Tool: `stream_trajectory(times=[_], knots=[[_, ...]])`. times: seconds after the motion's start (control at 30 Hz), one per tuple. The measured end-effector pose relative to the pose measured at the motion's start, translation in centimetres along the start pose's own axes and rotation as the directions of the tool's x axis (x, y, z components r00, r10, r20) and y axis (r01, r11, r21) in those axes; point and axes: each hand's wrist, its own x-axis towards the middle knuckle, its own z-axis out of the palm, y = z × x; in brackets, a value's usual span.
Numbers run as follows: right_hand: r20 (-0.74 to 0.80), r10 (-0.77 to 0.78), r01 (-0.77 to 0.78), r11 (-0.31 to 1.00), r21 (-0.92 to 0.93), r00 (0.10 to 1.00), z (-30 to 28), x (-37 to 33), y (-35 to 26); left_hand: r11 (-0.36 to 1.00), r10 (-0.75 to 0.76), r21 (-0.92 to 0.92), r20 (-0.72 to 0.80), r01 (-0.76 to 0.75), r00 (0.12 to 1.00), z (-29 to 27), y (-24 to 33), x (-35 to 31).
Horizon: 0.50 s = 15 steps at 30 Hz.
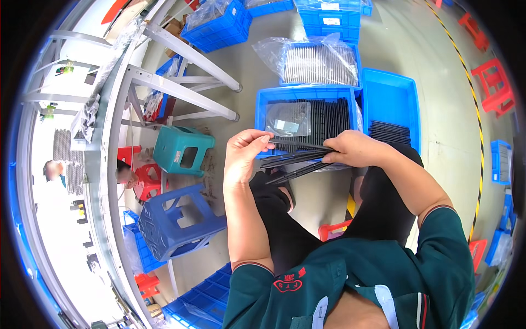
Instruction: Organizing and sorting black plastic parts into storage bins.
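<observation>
Above my lap, my right hand [355,149] is closed round the right ends of several thin, dark strips [298,159], which fan out to the left. My left hand [244,152] pinches the left end of the uppermost strip between thumb and fingers. Just beyond my hands is a blue crate [262,112] packed with similar black strips [335,118], with a clear plastic bag [287,119] lying on top. To its right, another blue crate [390,88] has a stack of black strips [390,132] at its near end. The exact kind of strip cannot be made out.
Behind stands a crate of pale strips [320,64] under clear plastic. A teal stool [183,149] and a blue stool [181,219] are at my left, beside a metal-framed bench [118,109]. Red stools [493,85] stand far right, past a yellow-black floor line [475,109].
</observation>
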Motion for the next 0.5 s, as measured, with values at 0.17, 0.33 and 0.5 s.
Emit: stream_trajectory(times=[0.17,0.33,0.5], knots=[[-0.028,0.015,-0.015,1.0,0.009,0.999,0.2,0.0,0.2,0.996,-0.041,0.082,-0.022,0.043,0.999,0.8,0.2,0.0],[0.004,0.015,-0.015,0.999,0.034,1.0,-0.2,0.1,0.2,0.995,0.044,0.088,-0.039,-0.04,0.998,0.1,-0.3,0.2],[-0.033,0.075,-0.072,0.994,0.087,0.997,-0.2,-0.1,0.6,0.966,0.127,-0.171,-0.348,-0.196,0.929,-2.2,-0.4,0.6]])
